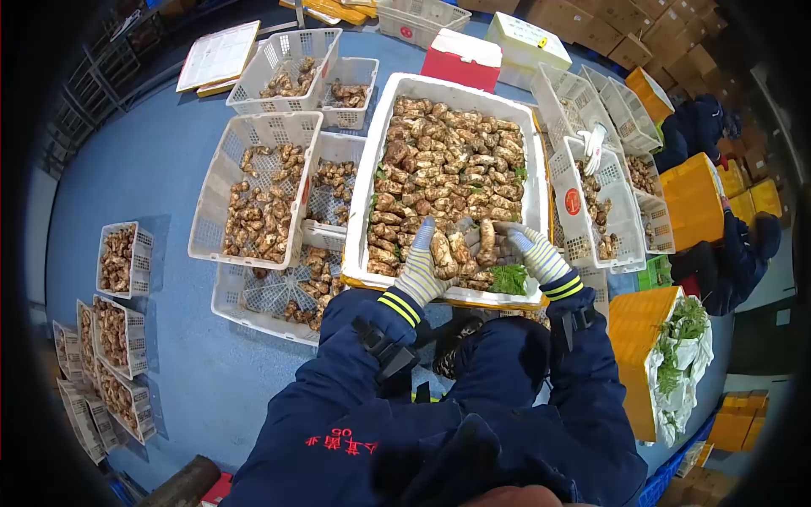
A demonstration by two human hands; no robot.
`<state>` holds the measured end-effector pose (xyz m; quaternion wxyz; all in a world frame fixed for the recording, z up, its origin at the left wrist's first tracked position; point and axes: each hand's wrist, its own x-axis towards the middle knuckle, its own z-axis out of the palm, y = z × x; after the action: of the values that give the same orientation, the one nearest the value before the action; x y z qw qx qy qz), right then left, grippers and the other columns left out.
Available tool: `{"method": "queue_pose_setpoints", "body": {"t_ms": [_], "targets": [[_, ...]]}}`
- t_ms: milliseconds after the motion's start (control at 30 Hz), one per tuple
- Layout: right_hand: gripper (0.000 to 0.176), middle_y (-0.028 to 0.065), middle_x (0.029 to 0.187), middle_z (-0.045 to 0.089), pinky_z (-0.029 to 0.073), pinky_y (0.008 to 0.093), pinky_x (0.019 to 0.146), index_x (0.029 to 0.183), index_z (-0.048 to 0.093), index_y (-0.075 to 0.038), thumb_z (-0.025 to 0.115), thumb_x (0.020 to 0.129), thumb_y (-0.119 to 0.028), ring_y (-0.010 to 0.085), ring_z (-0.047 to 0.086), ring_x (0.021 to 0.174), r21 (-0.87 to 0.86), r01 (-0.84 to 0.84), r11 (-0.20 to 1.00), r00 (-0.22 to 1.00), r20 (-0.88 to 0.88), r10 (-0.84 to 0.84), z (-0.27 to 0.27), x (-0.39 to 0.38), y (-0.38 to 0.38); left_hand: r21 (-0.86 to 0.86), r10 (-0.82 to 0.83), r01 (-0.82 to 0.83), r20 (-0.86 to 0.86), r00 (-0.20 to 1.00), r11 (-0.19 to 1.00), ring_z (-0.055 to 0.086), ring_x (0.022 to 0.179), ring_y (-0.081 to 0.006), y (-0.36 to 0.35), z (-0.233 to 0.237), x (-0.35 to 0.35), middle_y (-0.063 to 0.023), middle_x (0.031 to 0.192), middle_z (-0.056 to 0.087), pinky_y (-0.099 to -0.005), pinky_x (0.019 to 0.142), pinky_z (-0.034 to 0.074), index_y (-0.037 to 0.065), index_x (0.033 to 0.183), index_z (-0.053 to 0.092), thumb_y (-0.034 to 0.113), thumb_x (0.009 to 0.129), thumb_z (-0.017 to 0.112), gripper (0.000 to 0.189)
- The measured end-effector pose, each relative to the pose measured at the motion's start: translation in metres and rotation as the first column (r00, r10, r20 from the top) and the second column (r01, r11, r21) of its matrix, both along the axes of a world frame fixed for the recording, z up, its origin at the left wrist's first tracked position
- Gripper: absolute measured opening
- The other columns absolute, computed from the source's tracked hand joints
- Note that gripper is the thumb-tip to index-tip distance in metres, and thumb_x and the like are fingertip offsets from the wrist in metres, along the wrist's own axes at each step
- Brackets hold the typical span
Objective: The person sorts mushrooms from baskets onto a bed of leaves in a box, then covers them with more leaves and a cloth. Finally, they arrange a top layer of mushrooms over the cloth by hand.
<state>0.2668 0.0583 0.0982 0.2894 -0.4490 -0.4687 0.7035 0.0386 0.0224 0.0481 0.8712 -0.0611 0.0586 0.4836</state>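
A white foam box (395, 84) in front of me is filled with brown-and-white matsutake mushrooms (456, 160) laid in rows, with bits of green leaf between them. My left hand (420, 269), in a striped knit glove, is closed on a thick mushroom (443, 255) at the near side of the box. My right hand (534, 252), gloved the same way, has its fingers around an upright mushroom (487, 242). Another mushroom (460, 248) stands between the hands. A green fern sprig (508, 280) lies in the near right corner, just below my right hand.
White plastic crates (213, 182) with loose mushrooms stand left of the box, and more crates (564, 169) stand right, one with a white glove (594, 149) on its rim. A yellow box (635, 351) with ferns is at lower right. Co-workers in dark clothing (731, 253) are at far right.
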Motion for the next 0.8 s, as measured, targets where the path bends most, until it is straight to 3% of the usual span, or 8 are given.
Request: {"method": "queue_pose_setpoints", "body": {"t_ms": [67,200,333,433,500,533,667,800], "targets": [[0.042,0.0098,0.105,0.065,0.056,0.0353,0.082,0.133,0.049,-0.003,0.052,0.099,-0.027,0.0195,0.065,0.090,0.035,-0.006,0.999,1.000,0.012,0.006,0.010,-0.005,-0.006,0.007,0.005,-0.005,-0.028,1.000,1.000,0.049,0.125,-0.0330,-0.001,-0.001,-0.001,-0.0193,0.137,0.048,-0.0481,0.105,0.041,0.003,0.140,0.038,0.059,0.085,0.058,0.081],[0.041,0.0072,0.105,0.065,0.055,0.0319,0.082,0.133,0.050,-0.003,0.052,0.099,-0.027,0.0161,0.064,0.093,0.047,0.025,0.999,1.000,0.016,-0.026,0.006,-0.007,-0.007,0.020,0.018,-0.017,-0.062,0.998,1.000,0.050,0.124,-0.0309,-0.004,0.004,0.000,-0.0181,0.136,0.049,-0.0456,0.107,0.040,0.002,0.141,0.038,0.058,0.085,0.059,0.082],[0.040,0.0045,0.111,0.065,0.048,0.0249,0.089,0.130,0.054,-0.002,0.053,0.099,-0.027,0.0108,0.059,0.100,0.286,-0.017,0.958,0.971,0.234,-0.053,0.001,-0.017,-0.016,0.022,0.044,-0.043,-0.060,0.997,0.999,0.057,0.114,-0.0278,-0.003,-0.001,0.000,-0.0158,0.129,0.055,-0.0437,0.102,0.046,0.002,0.137,0.043,0.049,0.085,0.065,0.074],[0.034,0.0094,0.120,0.062,0.043,0.0286,0.098,0.128,0.056,-0.002,0.052,0.099,-0.020,0.0168,0.058,0.108,0.454,-0.121,0.883,0.914,0.398,-0.079,-0.004,-0.028,-0.024,-0.044,0.060,-0.058,0.029,0.998,0.997,0.061,0.108,-0.0257,-0.003,-0.003,0.000,-0.0121,0.120,0.060,-0.0431,0.097,0.050,0.003,0.132,0.049,0.043,0.084,0.068,0.065],[0.034,0.0108,0.119,0.062,0.043,0.0292,0.099,0.129,0.055,0.000,0.051,0.099,-0.017,0.0180,0.058,0.110,0.490,-0.050,0.870,0.938,0.323,-0.128,-0.008,-0.033,-0.029,-0.058,0.070,-0.072,-0.032,0.997,0.996,0.061,0.109,-0.0258,-0.004,0.000,-0.001,-0.0113,0.119,0.061,-0.0433,0.097,0.050,0.003,0.131,0.050,0.043,0.084,0.068,0.064],[0.034,0.0114,0.119,0.063,0.043,0.0295,0.099,0.129,0.054,0.001,0.050,0.099,-0.016,0.0185,0.058,0.110,0.506,-0.014,0.862,0.947,0.284,-0.151,-0.009,-0.036,-0.030,-0.102,0.068,-0.062,0.060,0.996,0.993,0.060,0.110,-0.0275,-0.003,-0.003,0.000,-0.0131,0.120,0.060,-0.0446,0.098,0.049,0.004,0.131,0.050,0.045,0.085,0.067,0.064],[0.033,0.0135,0.117,0.064,0.044,0.0306,0.099,0.128,0.053,0.003,0.048,0.100,-0.014,0.0197,0.060,0.109,0.407,0.207,0.889,0.969,0.040,-0.244,-0.006,-0.036,-0.034,-0.053,0.053,-0.052,0.028,0.998,0.997,0.057,0.115,-0.0319,-0.003,0.002,-0.002,-0.0179,0.128,0.055,-0.0531,0.102,0.044,0.007,0.136,0.045,0.054,0.084,0.063,0.072],[0.034,0.0150,0.116,0.063,0.048,0.0298,0.094,0.129,0.052,0.002,0.048,0.100,-0.016,0.0194,0.061,0.107,0.503,0.367,0.783,0.887,0.065,-0.458,0.005,-0.045,-0.047,0.033,0.071,-0.070,-0.043,0.997,0.997,0.056,0.116,-0.0313,-0.004,0.009,0.001,-0.0181,0.132,0.051,-0.0531,0.102,0.043,0.010,0.141,0.039,0.060,0.085,0.058,0.078]]}}
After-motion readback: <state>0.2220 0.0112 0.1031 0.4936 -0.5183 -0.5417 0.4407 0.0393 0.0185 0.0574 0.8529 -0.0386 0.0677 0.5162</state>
